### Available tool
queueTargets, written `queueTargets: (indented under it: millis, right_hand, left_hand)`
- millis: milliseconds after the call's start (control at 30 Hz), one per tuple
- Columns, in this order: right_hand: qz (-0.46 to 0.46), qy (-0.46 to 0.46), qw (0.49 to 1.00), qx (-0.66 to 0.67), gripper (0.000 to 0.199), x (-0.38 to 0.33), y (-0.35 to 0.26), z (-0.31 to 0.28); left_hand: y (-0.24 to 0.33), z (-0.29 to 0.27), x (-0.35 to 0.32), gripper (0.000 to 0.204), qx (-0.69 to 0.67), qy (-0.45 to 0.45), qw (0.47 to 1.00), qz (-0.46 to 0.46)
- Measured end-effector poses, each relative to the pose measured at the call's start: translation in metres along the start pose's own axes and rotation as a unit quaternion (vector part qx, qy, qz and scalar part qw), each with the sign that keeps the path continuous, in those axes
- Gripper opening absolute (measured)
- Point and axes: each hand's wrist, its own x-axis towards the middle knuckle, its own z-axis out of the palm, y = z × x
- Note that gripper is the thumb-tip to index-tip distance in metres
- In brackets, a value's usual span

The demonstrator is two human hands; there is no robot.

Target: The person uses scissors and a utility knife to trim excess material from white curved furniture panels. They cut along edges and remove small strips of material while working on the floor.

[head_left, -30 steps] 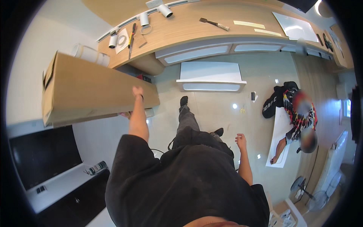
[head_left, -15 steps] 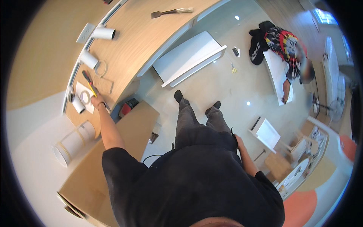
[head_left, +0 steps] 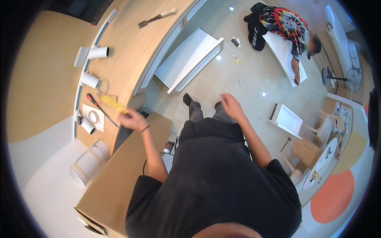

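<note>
My left hand (head_left: 134, 120) is lifted just off the edge of the wooden counter, closed round one end of a slim yellow tool (head_left: 114, 104). Motion smears the tool, so its exact kind is unclear. On the counter beside it lie a screwdriver (head_left: 94, 100) with a red and black handle, a roll of tape (head_left: 93, 116) on white paper, and another tape ring (head_left: 102, 86). My right hand (head_left: 231, 106) hangs in the air before my thighs, fingers loosely apart, with nothing visible in it.
A cardboard box (head_left: 119, 170) stands close at my left. Ahead is a white drawer (head_left: 186, 59) on the floor, with yellow scissors (head_left: 237, 59) beyond. A co-worker (head_left: 283, 23) bends over a white panel (head_left: 283, 55). White spotlights (head_left: 98, 52) and a paintbrush (head_left: 156, 18) are on the counter.
My left hand has picked up the yellow tool and drawn it back from the counter, toward my right. My right hand has risen from beside my hip to in front of me.
</note>
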Motion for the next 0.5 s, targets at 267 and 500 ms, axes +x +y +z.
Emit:
queueTargets:
  millis: [267, 500]
  right_hand:
    - [-0.029, -0.006, 0.931, 0.364, 0.032, 0.032, -0.15, 0.061]
    - [0.033, -0.073, 0.987, 0.137, 0.035, 0.041, -0.076, 0.063]
  left_hand:
    - [0.134, 0.001, -0.147, 0.035, -0.081, -0.335, 0.904, 0.254]
    - [0.081, -0.031, -0.163, 0.041, -0.138, -0.498, 0.845, 0.139]
